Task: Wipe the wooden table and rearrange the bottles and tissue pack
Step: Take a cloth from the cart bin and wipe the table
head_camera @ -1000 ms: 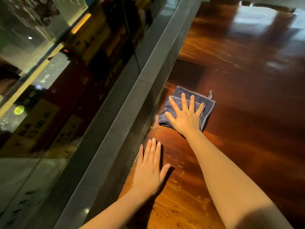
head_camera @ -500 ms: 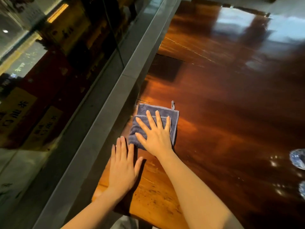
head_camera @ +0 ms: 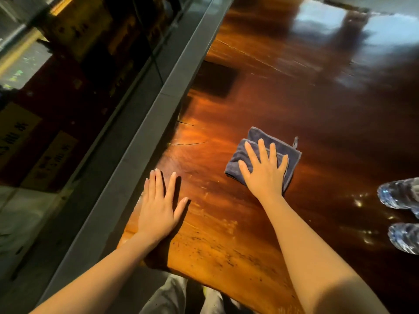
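My right hand (head_camera: pixel 264 172) lies flat, fingers spread, pressing a folded grey-blue cloth (head_camera: pixel 282 147) onto the glossy dark wooden table (head_camera: pixel 283 94). My left hand (head_camera: pixel 158 205) rests flat and empty on the table near its left front corner, fingers apart. Two clear plastic bottles lie at the right edge of the view, one (head_camera: pixel 400 193) above the other (head_camera: pixel 405 237), both cut off by the frame. No tissue pack is in view.
A grey metal window ledge (head_camera: pixel 158 105) runs along the table's left side, with dark glass (head_camera: pixel 68 75) beyond it. The table's front edge is just before my legs (head_camera: pixel 179 298). A crack marks the wood near the ledge.
My right hand has slid the cloth to the right, away from the ledge. The view has swung right, bringing the two bottles further in. My left hand stays planted.
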A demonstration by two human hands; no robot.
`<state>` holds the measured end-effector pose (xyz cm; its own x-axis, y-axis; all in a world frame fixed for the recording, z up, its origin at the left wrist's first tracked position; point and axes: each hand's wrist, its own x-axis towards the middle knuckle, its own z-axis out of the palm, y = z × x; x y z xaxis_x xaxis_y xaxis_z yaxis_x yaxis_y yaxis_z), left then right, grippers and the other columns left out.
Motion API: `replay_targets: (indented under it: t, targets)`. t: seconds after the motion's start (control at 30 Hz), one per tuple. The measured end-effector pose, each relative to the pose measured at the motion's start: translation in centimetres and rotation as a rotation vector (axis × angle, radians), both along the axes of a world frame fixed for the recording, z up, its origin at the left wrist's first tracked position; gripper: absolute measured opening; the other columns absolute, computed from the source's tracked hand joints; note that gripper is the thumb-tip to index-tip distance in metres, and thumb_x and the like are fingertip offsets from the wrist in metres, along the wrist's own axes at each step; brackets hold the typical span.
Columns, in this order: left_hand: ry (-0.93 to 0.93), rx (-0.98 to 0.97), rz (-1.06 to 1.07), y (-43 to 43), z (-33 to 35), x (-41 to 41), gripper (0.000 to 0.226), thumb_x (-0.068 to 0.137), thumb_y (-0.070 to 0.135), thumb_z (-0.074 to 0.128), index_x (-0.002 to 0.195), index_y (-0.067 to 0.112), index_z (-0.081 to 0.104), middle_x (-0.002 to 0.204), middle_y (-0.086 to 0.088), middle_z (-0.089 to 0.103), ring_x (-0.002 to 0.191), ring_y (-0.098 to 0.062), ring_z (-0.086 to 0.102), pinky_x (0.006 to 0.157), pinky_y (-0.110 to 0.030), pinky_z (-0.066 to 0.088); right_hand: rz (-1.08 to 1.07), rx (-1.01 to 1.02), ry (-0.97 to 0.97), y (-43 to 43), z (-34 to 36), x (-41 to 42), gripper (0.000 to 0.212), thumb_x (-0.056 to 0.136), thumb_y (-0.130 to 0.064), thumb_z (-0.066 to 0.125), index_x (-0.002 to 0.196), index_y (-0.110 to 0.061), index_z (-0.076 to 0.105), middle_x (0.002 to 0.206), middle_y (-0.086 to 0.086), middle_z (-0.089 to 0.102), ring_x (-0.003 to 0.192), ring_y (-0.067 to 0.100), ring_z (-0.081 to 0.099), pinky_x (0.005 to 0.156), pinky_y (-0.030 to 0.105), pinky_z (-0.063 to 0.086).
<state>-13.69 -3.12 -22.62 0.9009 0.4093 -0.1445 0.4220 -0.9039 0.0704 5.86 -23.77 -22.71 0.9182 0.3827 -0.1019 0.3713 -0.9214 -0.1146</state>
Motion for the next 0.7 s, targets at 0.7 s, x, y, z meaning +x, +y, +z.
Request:
replay_targets:
  t: [0.7]
  targets:
    - [0.047,-0.024,0.008,0.0,0.3,0.2,0.08,0.09,0.07,0.017,0.15,0.018,0.012,0.159,-0.018,0.009,0.148,-0.033,0.002,0.119,-0.046,0.004,-0.617,-0.022,0.178,4.4,0.5,-9.3,0.065,0.092,-0.059,0.018,0.148,-0.033,-0.004,0.16,0.011,-0.001,0.145,0.042,-0.006,0.106,0.073,0.0]
